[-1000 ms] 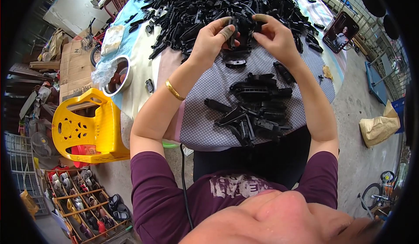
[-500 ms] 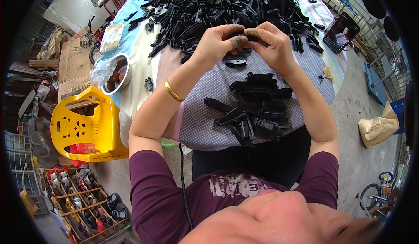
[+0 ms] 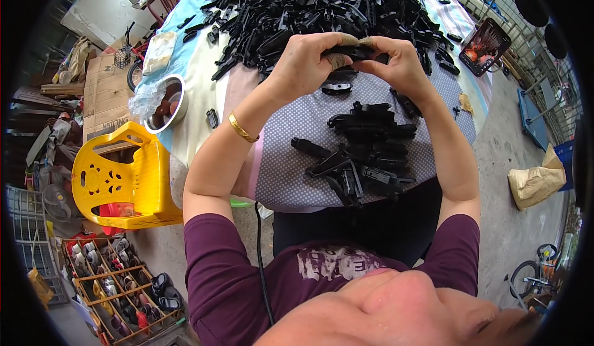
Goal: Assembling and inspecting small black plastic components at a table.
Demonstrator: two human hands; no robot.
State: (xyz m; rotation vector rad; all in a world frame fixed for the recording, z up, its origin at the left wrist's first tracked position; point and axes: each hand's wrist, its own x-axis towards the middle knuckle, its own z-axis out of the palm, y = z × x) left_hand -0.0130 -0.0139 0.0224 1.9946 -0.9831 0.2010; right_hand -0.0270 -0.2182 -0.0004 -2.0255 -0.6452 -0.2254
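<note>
Between both hands, over the table, I hold a small black plastic part (image 3: 354, 52). My left hand (image 3: 308, 63) pinches its left end with taped thumb and finger. At its other end my right hand (image 3: 396, 64) is closed on it, a taped finger on top and the thumb below. Much of the part is hidden by my fingers. Behind my hands spreads a big heap of similar black plastic parts (image 3: 322, 5). Nearer to me lies a smaller pile of them (image 3: 365, 151). One single black part with a light edge (image 3: 336, 88) rests just below my hands.
A phone (image 3: 485, 46) stands propped at the table's right. On the left are a white bowl (image 3: 179, 101) with round brown things and a yellow plastic chair (image 3: 124, 179). The patterned cloth (image 3: 278, 173) covers the near table. A paper sack (image 3: 537, 177) stands on the floor at right.
My hands have drawn slightly apart, the right one moving right, and more of the black part shows between them. A black part beside my right forearm has come into view.
</note>
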